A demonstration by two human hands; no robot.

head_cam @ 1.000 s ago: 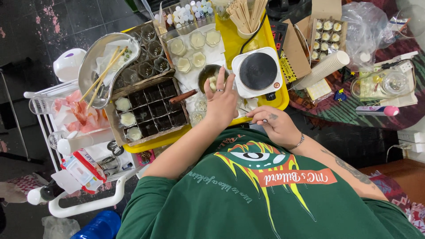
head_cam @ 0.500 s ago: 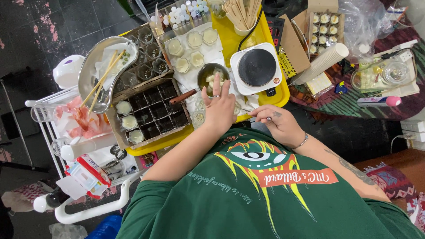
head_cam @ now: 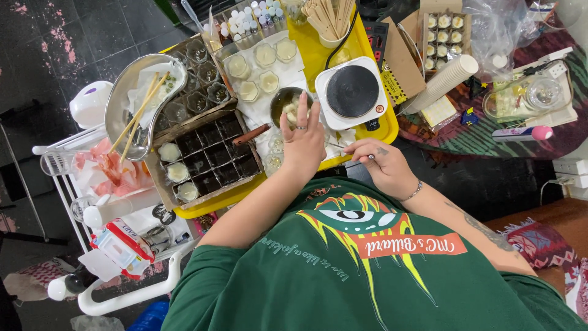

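Note:
My left hand, with a ring on one finger, lies palm down on the white cloth, fingers spread, its fingertips at the rim of a small metal pot holding pale wax chunks. The palm hides whatever lies under it. The pot's wooden handle points left toward a dark compartment mould holding three pale pieces. My right hand, with a bracelet, pinches a thin metal tool at the yellow tray's near edge, its point toward my left hand.
A white single hot plate stands right of the pot. Small glass cups of wax, a cup of wooden sticks, a metal bowl with chopsticks, stacked paper cups and a white trolley surround the tray.
My left hand drew back from the pot, then reached forward to its rim again. My right hand with the tool shifted slightly toward the tray.

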